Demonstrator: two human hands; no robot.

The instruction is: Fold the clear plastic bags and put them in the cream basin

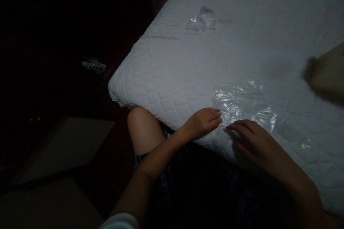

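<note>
A clear, crinkled plastic bag [236,102] lies spread on the white quilted bed [166,78], near its front edge. My left hand [204,121] rests flat at the bag's near left corner, fingers stretched out and touching the plastic's edge. Just right of it, my right hand [251,137] hovers over the near edge of the bag with its fingers bent and apart, and no object shows in it. Part of its palm and thumb is in shadow. More clear plastic [303,142] lies faintly visible to the right of my right hand.
Another crumpled piece of clear plastic [202,21] lies farther back on the bed. A blurred beige object [328,73] with a dark end juts in at right. A small packet [94,66] is on the dark floor, with pale flat panels [64,143] at lower left.
</note>
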